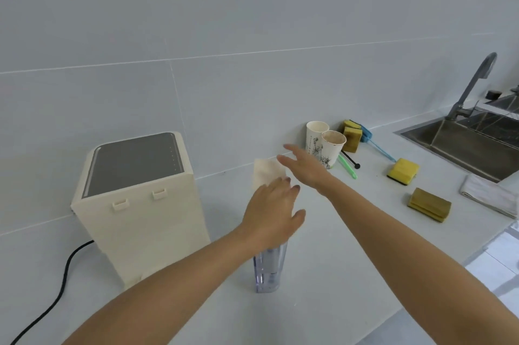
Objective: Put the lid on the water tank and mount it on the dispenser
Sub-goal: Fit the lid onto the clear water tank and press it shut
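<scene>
Water tank, clear plastic, tall & narrow (270, 271), stands on the white counter (351, 232) just right of the cream box-shaped dispenser (140, 204), not yet mounted. Cream flat lid (266, 173) lies w/ its near edge under my left hand (271, 215); can't tell if it's seated. Left hand spread flat, palm down, over tank top; right hand (306, 170) open, fingers extended, gripping nothing, beyond the lid

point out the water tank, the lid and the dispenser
water tank (270, 271): head view, on its clear lower wall
lid (265, 173): head view, on its cream top face
dispenser (146, 221): head view, on its cream back panel
</scene>
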Motion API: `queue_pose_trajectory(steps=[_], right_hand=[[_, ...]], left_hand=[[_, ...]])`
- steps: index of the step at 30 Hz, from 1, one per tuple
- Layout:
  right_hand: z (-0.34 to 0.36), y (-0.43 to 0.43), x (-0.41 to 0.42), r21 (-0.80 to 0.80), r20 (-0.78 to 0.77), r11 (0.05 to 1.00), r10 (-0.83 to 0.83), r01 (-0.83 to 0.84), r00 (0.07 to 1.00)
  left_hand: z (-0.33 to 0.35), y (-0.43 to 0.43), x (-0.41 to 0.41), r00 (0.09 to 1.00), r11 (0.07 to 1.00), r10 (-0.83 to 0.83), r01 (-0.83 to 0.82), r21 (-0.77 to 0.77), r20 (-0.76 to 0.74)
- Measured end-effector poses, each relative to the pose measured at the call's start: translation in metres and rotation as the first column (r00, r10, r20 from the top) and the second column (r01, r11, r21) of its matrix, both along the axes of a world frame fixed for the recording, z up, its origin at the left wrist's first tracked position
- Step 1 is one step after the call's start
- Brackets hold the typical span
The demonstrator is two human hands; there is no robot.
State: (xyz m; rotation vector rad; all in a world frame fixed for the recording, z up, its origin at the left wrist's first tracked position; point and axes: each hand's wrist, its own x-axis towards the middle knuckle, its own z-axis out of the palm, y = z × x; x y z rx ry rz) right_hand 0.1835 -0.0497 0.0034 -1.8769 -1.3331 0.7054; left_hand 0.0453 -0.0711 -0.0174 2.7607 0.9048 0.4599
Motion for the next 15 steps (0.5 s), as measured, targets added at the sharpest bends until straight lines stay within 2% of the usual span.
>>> queue_pose_trajectory(steps=[3,6,15], right_hand=[[-0.005,0.022,-0.007,-0.101,0.207,0.981,0.181,-0.163,0.962],[-0.013,0.037,-0.015,-0.230,0.366,0.947,0.296,-0.222,0.882],[-0.017,0.043,-0.023,-0.218,0.366,0.923,0.380,-0.319,0.850]], left_hand=[[-0.009,-0.010,0.003,0.990,0.997,0.018,-0.008,0.076,-0.136],[-0.012,-0.011,0.003,0.981,0.994,0.068,-0.051,0.093,-0.183],[-0.018,-0.018,-0.007,0.987,0.959,0.085,-0.045,0.281,-0.133]])
